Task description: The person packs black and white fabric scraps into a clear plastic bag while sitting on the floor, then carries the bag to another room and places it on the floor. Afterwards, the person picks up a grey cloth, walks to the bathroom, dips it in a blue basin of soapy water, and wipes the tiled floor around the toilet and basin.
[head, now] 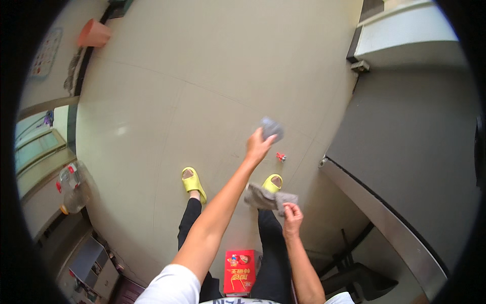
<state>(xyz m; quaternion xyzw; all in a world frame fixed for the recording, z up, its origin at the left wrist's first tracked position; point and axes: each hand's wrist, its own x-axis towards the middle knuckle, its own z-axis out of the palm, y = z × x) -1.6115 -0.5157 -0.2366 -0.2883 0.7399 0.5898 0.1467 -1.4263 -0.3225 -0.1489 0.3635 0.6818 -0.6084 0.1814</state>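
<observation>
My left hand (259, 145) reaches forward over the floor, its fingers closed around a translucent bluish-grey item (272, 129) that is blurred; I cannot tell what it is. Nearer to me on the right, my right hand (292, 219) pinches one end of a grey-brown cloth (264, 197). That cloth hangs partly over the yellow slipper (274, 182) on my right foot. A small red and silver item (281, 157) lies on the floor just beyond that slipper. The other yellow slipper (193, 181) is to the left.
A red printed box (239, 271) stands between my legs. On the right is a dark-topped table (410, 152), with a black chair (353, 279) beneath. Large clear plastic bottles (76, 193) and a low cabinet (93, 268) are at the left. A pink bin (95, 33) is at the upper left.
</observation>
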